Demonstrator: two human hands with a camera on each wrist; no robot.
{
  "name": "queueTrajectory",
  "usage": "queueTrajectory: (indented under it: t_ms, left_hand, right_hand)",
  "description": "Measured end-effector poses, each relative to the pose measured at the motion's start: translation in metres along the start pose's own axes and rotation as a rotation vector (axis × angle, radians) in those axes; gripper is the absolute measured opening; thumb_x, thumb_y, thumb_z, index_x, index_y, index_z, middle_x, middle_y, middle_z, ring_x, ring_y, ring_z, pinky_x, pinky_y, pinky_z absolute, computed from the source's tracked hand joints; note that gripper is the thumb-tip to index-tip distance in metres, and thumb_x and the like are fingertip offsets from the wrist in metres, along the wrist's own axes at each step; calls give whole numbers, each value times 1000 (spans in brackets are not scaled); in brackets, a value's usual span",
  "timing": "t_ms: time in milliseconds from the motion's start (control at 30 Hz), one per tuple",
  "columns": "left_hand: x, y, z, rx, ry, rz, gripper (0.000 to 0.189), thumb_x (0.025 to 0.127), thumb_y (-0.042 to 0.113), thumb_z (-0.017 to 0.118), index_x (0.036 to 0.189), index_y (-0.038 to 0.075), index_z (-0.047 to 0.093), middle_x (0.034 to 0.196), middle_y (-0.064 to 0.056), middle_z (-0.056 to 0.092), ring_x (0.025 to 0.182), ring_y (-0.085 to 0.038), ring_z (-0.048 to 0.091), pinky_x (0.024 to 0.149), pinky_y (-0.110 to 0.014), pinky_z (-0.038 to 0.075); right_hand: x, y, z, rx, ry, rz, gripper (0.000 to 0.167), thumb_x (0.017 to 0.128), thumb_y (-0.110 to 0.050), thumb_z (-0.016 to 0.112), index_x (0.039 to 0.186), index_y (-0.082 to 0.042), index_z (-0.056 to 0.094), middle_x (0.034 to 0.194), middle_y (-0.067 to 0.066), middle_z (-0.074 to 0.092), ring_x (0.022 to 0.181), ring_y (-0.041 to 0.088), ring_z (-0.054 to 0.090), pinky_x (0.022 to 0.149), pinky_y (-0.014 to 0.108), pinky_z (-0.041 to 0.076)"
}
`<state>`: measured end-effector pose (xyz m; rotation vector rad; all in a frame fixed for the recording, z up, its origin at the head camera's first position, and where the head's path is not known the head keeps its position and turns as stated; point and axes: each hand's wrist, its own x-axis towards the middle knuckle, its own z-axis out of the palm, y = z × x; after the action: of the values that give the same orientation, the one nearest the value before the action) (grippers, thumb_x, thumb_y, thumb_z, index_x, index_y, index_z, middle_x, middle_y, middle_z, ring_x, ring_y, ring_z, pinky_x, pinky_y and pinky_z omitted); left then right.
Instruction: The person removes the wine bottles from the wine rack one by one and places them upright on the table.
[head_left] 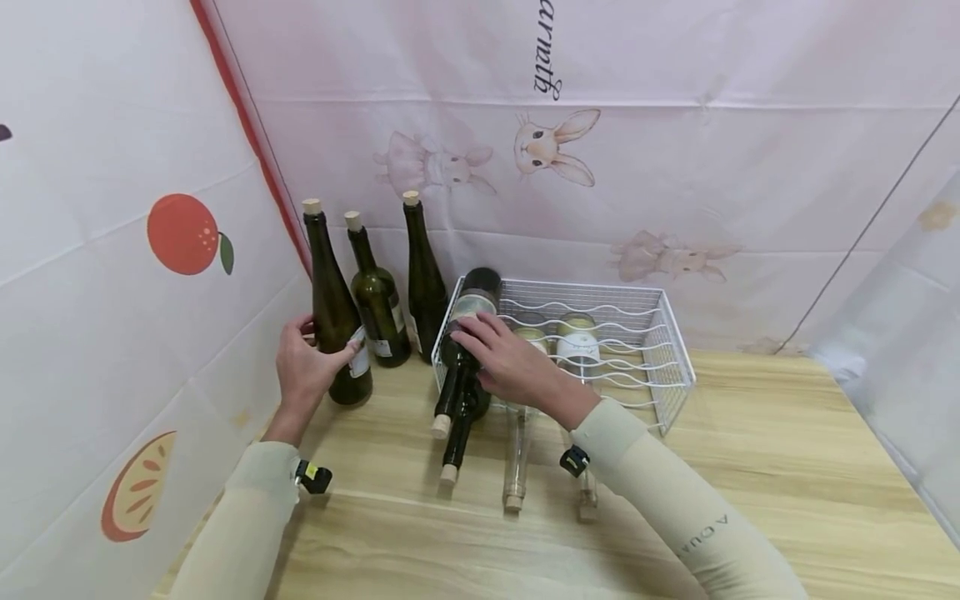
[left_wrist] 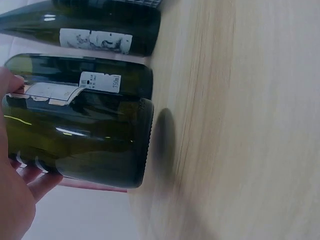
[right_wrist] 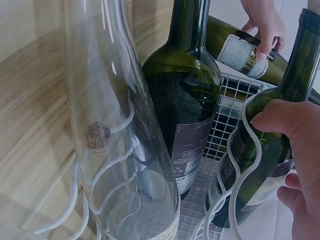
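Note:
A tall dark green corked wine bottle [head_left: 333,292] is gripped low on its body by my left hand [head_left: 300,367], thumb on its label. In the left wrist view the base of this bottle [left_wrist: 100,145] tilts a little, with a dark shadow beside it on the table. My right hand [head_left: 517,358] holds another dark green bottle [head_left: 480,287] lying at the left end of a white wire rack [head_left: 678,367]; in the right wrist view the thumb and fingers curl about its body. Under it lies a second green bottle [right_wrist: 185,100], cork end toward me.
Two more corked green bottles, one shorter [head_left: 375,292] and one slim [head_left: 423,287], stand behind the left hand. Clear bottles [head_left: 517,467] lie in the rack, necks out over the wooden table [head_left: 420,533]. Printed cloth walls [head_left: 465,67] border the left and back.

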<state>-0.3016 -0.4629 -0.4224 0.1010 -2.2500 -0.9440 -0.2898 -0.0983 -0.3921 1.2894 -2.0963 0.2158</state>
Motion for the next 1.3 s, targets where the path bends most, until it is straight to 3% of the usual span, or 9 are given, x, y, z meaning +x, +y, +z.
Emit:
queueTrajectory:
  t_ms: [733, 1300]
  left_hand:
    - [8, -17, 5, -59, 9, -100, 83, 77, 30, 89, 141, 2, 46, 133, -24, 56, 113, -40, 60, 97, -51, 50]
    - [10, -27, 9, -79, 25, -101, 82, 77, 32, 89, 138, 2, 42, 132, -23, 53, 111, -36, 57, 96, -46, 48]
  right_hand:
    - [11, -2, 3, -191, -13, -90, 52, 90, -3, 65, 142, -4, 58, 142, 17, 61, 127, 38, 60, 110, 44, 52]
    - [18, -8, 6, -394, -49, -107, 49, 94, -9, 62, 143, -4, 59, 137, 14, 64, 121, 35, 63, 108, 44, 53]
